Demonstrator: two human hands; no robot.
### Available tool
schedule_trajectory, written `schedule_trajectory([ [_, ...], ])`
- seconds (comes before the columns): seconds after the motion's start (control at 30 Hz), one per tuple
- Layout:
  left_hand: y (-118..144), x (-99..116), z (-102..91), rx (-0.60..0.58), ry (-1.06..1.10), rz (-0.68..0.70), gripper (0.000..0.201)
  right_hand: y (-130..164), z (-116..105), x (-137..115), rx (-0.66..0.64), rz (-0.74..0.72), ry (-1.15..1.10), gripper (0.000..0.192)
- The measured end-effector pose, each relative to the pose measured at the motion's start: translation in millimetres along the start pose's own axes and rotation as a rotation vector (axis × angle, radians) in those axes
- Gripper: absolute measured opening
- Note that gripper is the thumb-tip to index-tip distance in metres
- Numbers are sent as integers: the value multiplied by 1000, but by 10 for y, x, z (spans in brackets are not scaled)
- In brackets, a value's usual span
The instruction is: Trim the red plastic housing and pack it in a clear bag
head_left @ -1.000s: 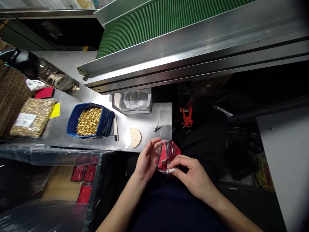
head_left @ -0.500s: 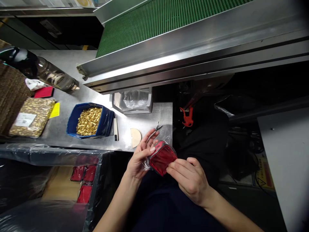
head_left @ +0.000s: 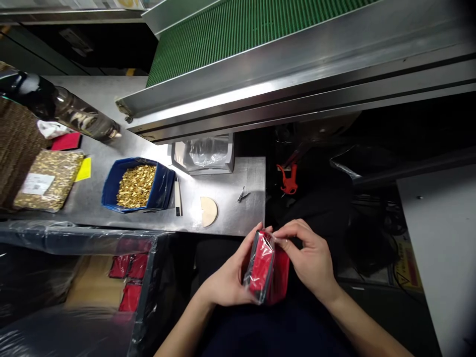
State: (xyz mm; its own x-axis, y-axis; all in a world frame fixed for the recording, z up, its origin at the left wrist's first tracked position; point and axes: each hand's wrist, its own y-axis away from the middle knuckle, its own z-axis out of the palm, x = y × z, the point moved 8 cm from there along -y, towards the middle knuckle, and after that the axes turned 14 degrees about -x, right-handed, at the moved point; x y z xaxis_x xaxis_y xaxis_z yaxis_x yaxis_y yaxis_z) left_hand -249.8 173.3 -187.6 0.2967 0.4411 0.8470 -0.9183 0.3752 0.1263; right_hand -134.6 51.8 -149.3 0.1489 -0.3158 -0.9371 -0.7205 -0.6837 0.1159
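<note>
A small red case with dark trim (head_left: pixel 261 267), wrapped in shiny clear plastic, is held over my lap with its narrow side turned up. My left hand (head_left: pixel 233 277) is closed around its left side, with the thumb low and the fingers behind the far end. At the upper right corner, thumb and forefinger of my right hand (head_left: pixel 311 255) pinch the clear plastic wrap (head_left: pixel 275 237). A small metal tool like nippers (head_left: pixel 242 195) lies on the metal table, beyond both hands. Left of it is a pale half-round piece (head_left: pixel 208 211).
A blue bin of gold-coloured pieces (head_left: pixel 137 186), a cutter knife (head_left: pixel 177 197) and a grey bin (head_left: pixel 203 154) stand on the table (head_left: pixel 230 223). Above runs a green conveyor (head_left: pixel 238 34). More red cases (head_left: pixel 130 297) lie in a plastic-lined crate (head_left: pixel 143 317) at lower left.
The red case has been turned from its broad face to its narrow side and moved slightly right. My left hand has drawn back from the table edge; my right has moved up to the case's top corner.
</note>
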Motion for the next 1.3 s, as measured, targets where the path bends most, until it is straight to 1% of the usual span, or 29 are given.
schedule_trajectory([
  [0.07, -24, 113, -42, 81, -282, 5, 97, -56, -1, 58, -15, 112, -105, 7],
  [0.13, -38, 227, -79, 156, -535, 85, 75, -87, 7, 125, -29, 221, -264, 6],
  [0.2, -45, 285, -97, 208, -670, 176, 59, -92, 86, 193, -65, 327, -548, 17],
  [0.23, -50, 290, -108, 234, -674, 209, 55, -89, 152, 205, -95, 369, -711, 21],
  [0.27, -53, 284, -126, 271, -638, 229, 53, -84, 223, 198, -129, 400, -866, 25],
  [0.3, -56, 261, -148, 317, -567, 233, 58, -78, 289, 177, -163, 423, -996, 28],
  [0.33, -60, 212, -175, 370, -465, 216, 67, -72, 342, 150, -195, 437, -1095, 30],
  [0.37, -67, 132, -200, 423, -336, 178, 76, -66, 379, 124, -219, 444, -1165, 31],
  [0.4, -75, 17, -219, 467, -185, 117, 81, -62, 397, 107, -230, 444, -1208, 31],
  [0.43, -86, -132, -224, 493, -15, 33, 78, -59, 398, 100, -231, 439, -1224, 31],
  [0.5, -100, -461, -176, 489, 340, -169, 56, -57, 358, 121, -208, 417, -1182, 29],
  [0.53, -96, -583, -144, 474, 493, -245, 50, -55, 331, 143, -196, 407, -1137, 28],
  [0.57, -93, -655, -127, 455, 611, -287, 50, -50, 311, 169, -193, 402, -1085, 27],
  [0.6, -95, -676, -131, 435, 689, -290, 52, -42, 303, 196, -205, 405, -1032, 26],
  [0.63, -104, -651, -158, 416, 727, -256, 54, -30, 309, 223, -228, 414, -985, 26],
  [0.7, -121, -515, -248, 398, 713, -131, 51, 4, 354, 272, -294, 443, -918, 28],
  [0.77, -123, -357, -321, 393, 640, -25, 44, 40, 412, 310, -355, 473, -892, 31],
  [0.8, -119, -284, -348, 393, 593, 18, 46, 56, 436, 326, -377, 486, -893, 34],
  [0.83, -111, -221, -371, 393, 544, 55, 53, 69, 457, 338, -398, 497, -899, 36],
  [0.87, -101, -173, -386, 387, 498, 83, 65, 80, 472, 349, -419, 507, -901, 37],
  [0.93, -74, -131, -396, 364, 431, 110, 86, 85, 470, 367, -441, 507, -879, 39],
  [0.97, -56, -137, -397, 355, 413, 112, 90, 81, 455, 373, -444, 494, -849, 39],
  [1.0, -39, -157, -391, 345, 409, 107, 90, 73, 437, 374, -444, 473, -813, 39],
  [1.07, -15, -223, -357, 328, 437, 92, 80, 60, 418, 363, -449, 424, -764, 38],
  [1.2, -26, -334, -253, 329, 533, 88, 47, 65, 447, 360, -459, 399, -765, 36],
  [1.23, -38, -348, -231, 343, 551, 89, 42, 61, 433, 365, -448, 396, -731, 34],
  [1.3, -61, -369, -199, 387, 569, 76, 39, 43, 367, 363, -422, 371, -596, 33],
])
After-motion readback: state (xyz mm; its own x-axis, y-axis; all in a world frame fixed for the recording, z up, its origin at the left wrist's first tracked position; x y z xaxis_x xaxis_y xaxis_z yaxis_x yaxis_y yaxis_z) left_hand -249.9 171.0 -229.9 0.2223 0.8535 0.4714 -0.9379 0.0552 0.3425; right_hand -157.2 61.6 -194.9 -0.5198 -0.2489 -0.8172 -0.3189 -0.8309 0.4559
